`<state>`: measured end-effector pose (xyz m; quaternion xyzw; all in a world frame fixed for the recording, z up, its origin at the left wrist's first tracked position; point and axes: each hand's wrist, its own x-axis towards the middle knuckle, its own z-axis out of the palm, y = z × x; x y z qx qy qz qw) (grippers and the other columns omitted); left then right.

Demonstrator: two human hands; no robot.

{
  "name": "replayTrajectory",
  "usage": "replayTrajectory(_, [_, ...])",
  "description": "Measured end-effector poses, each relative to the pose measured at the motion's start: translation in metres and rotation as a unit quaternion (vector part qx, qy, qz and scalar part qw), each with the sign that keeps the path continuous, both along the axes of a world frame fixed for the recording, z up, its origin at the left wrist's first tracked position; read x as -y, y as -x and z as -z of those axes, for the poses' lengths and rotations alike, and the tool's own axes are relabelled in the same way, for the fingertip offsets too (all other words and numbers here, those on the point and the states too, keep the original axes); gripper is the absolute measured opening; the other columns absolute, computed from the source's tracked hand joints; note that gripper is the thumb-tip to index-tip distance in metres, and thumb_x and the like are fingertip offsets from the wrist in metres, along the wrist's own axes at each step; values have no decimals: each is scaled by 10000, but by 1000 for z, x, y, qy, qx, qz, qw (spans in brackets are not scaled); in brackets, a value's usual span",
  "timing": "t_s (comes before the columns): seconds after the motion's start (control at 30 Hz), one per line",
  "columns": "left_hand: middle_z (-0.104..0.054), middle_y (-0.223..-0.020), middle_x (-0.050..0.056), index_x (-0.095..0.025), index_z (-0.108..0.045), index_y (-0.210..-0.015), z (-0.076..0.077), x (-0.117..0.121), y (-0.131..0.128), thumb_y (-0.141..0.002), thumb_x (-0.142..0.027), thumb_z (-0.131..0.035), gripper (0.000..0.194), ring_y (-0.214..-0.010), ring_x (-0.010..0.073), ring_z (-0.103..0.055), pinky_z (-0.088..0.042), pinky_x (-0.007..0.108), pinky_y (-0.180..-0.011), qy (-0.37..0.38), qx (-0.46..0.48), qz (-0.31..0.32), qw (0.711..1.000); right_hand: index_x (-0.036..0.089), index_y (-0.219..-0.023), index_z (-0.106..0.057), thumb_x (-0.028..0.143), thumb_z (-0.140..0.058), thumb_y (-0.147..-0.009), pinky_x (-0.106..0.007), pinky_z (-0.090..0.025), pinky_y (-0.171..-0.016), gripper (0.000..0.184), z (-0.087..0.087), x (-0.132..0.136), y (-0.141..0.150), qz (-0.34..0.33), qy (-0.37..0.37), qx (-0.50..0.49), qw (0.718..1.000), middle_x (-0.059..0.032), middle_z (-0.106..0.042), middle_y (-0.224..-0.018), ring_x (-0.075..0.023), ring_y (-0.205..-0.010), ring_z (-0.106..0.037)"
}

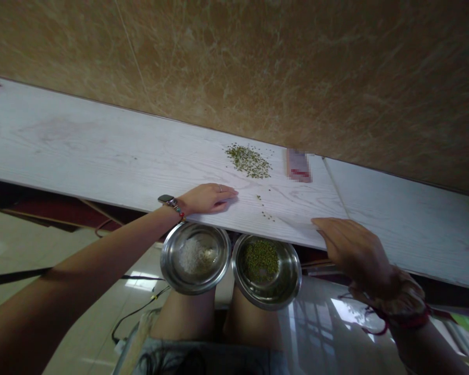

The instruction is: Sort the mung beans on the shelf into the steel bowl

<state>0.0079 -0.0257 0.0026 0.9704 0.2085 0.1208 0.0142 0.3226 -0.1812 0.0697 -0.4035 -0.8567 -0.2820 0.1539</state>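
Note:
My left hand [207,198] lies flat and open on the white wooden table [101,151], fingers pointing right toward a few stray green beans [266,210]. My right hand [352,245] rests open at the table's near edge, holding nothing. A small pile of green mung beans [249,160] lies farther back on the table. On my knees sit two steel bowls: the left bowl [172,271] holds white rice, the right bowl [293,278] holds green beans.
A blurred pink-and-red object [298,165] lies right of the bean pile. A brown marbled wall [258,67] rises behind the table. Black cables [133,312] run over the tiled floor below.

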Motion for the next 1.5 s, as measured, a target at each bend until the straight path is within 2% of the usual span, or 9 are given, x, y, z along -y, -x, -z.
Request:
replayTrajectory(0.33, [-580, -1253, 68, -185, -532, -1186, -2, 1, -1, -914, -237, -456, 287, -1115, 175, -558, -429, 300, -951, 7, 5, 1, 1000, 146, -893, -635, 32, -373, -823, -288, -508, -689, 294, -8, 12, 5, -19, 36, -3, 999, -54, -713, -809, -158, -739, -646])
replayTrajectory(0.53, [-583, -1245, 84, -163, -542, -1180, -3, 1, -2, -918, -238, -454, 287, -1115, 175, -554, -427, 294, -946, 13, 2, -3, 1000, 147, -896, -615, 40, -374, -838, -297, -522, -654, 270, -10, 15, 6, -17, 27, 0, 999, -65, -711, -802, -172, -728, -653])
replayTrajectory(0.73, [-571, -1261, 87, -171, -551, -1178, -3, 0, 1, -922, -247, -446, 287, -1153, 187, -526, -427, 311, -947, -8, 3, 78, 997, 188, -938, -582, 37, -391, -838, -292, -535, -656, 264, -16, 23, 11, -65, 53, -33, 996, -50, -707, -787, -166, -709, -652])
replayTrajectory(0.83, [-563, -1271, 99, -166, -553, -1187, -4, 0, 3, -931, -256, -427, 299, -1147, 192, -532, -431, 315, -942, -1, 1, 108, 994, 186, -947, -585, 24, -421, -820, -293, -537, -659, 263, -16, 24, 12, -56, 53, -51, 996, -49, -708, -795, -170, -723, -653])
replayTrajectory(0.97, [-544, -1293, 109, -158, -553, -1199, -4, -1, 3, -921, -303, -453, 329, -1145, 206, -534, -435, 333, -942, 14, 2, 115, 993, 151, -938, -587, 27, -406, -821, -290, -540, -654, 248, -13, 23, 16, -52, 48, -44, 997, -59, -706, -797, -167, -724, -653])
replayTrajectory(1.17, [-521, -1318, 112, -161, -559, -1202, -4, -1, 2, -906, -294, -481, 334, -1193, 206, -496, -412, 346, -980, 24, 9, 108, 994, 179, -969, -591, 39, -402, -824, -275, -539, -681, 277, -19, 27, 23, -100, 107, -62, 987, -39, -705, -831, -150, -757, -648])
replayTrajectory(1.3, [-529, -1309, 111, -160, -557, -1203, -4, -1, 2, -911, -292, -473, 332, -1181, 208, -507, -418, 347, -973, 17, 6, 104, 994, 149, -944, -591, 39, -405, -828, -276, -534, -684, 245, -19, 23, 17, -70, 65, -50, 994, -54, -706, -816, -154, -755, -651])
replayTrajectory(1.4, [-531, -1306, 117, -147, -556, -1202, -4, -1, 2, -914, -291, -467, 335, -1183, 212, -505, -417, 340, -970, 16, -3, 96, 995, 127, -898, -605, 38, -401, -826, -284, -528, -673, 234, -12, 16, 11, -27, 21, -29, 999, -66, -709, -790, -161, -723, -652])
replayTrajectory(1.5, [-530, -1310, 103, -159, -543, -1218, -5, -1, 1, -911, -299, -474, 344, -1186, 208, -503, -410, 336, -974, 21, -17, 81, 996, 123, -890, -628, 24, -398, -806, -292, -516, -684, 264, -3, 8, 8, -13, 14, -14, 1000, -71, -715, -801, -169, -733, -652])
